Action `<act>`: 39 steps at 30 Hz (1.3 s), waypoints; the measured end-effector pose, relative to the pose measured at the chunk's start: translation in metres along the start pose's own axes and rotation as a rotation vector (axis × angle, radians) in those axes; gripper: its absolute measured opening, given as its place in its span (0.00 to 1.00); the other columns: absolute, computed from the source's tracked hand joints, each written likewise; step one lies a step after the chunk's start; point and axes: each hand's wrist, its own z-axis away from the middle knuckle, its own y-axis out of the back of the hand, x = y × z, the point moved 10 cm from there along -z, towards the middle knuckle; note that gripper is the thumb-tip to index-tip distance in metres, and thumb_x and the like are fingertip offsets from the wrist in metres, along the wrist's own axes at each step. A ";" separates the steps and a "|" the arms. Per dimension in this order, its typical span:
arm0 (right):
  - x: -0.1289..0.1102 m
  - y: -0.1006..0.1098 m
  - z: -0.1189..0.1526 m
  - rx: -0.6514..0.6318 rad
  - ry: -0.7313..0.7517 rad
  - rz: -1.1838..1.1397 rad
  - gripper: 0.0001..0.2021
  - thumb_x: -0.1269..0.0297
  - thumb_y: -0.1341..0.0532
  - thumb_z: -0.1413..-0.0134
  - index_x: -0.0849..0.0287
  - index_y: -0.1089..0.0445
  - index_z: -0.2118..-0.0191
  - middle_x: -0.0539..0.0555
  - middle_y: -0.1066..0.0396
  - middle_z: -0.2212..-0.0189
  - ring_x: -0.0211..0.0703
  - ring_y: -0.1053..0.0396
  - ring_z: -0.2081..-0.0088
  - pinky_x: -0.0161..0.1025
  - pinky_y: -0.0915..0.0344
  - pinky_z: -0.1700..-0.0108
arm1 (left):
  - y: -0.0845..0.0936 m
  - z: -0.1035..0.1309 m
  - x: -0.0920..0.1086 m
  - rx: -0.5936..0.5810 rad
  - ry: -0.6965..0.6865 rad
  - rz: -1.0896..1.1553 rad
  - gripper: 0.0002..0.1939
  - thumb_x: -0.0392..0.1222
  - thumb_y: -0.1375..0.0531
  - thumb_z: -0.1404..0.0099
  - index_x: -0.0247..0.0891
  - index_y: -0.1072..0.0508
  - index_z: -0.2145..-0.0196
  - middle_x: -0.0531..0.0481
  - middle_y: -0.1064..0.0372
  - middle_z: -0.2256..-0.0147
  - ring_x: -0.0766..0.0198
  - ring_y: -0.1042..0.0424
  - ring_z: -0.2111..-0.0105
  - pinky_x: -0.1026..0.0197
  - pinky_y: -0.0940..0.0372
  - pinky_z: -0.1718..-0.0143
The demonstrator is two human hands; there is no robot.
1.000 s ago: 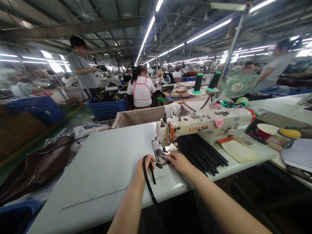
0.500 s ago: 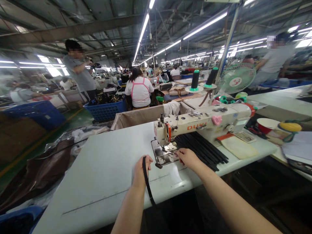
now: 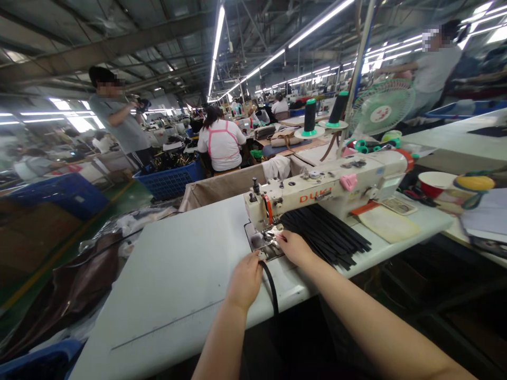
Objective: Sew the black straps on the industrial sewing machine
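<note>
My left hand [image 3: 245, 281] is closed on a narrow black strap [image 3: 273, 289], close to the near edge of the metal needle plate. The strap's free length curves down over the table's front edge. My right hand [image 3: 298, 250] is pinched beside the presser foot of the white sewing machine [image 3: 332, 184]; something small and dark shows at its fingertips, too small to name. Under the machine's arm, just behind my right hand, lies a pile of black strips [image 3: 328, 235].
Right of the machine are a yellowish cloth [image 3: 390, 228], a red and white bowl [image 3: 434, 191] and a green fan [image 3: 382, 112]. Black thread cones [image 3: 310, 117] stand behind it. A fabric-lined bin [image 3: 225, 191] adjoins the table's far edge. Several people work beyond.
My left hand has moved right and forward with the strap, up to the needle plate. My right hand has shifted slightly toward the needle. The camera view has tilted a little.
</note>
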 end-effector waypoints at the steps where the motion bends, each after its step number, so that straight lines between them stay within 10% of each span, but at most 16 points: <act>1: 0.000 0.000 0.000 -0.001 -0.005 0.002 0.14 0.54 0.38 0.32 0.60 0.26 0.52 0.54 0.23 0.56 0.46 0.24 0.56 0.51 0.26 0.51 | 0.000 0.000 0.001 0.012 -0.010 -0.045 0.12 0.33 0.48 0.30 0.37 0.24 0.58 0.37 0.23 0.48 0.50 0.23 0.48 0.43 0.30 0.42; 39: -0.003 0.005 0.003 0.026 -0.025 0.074 0.14 0.55 0.38 0.32 0.60 0.26 0.51 0.55 0.23 0.54 0.47 0.24 0.55 0.51 0.25 0.50 | 0.004 0.001 -0.001 0.034 0.020 -0.152 0.13 0.31 0.46 0.30 0.37 0.24 0.52 0.41 0.21 0.51 0.53 0.22 0.51 0.48 0.27 0.45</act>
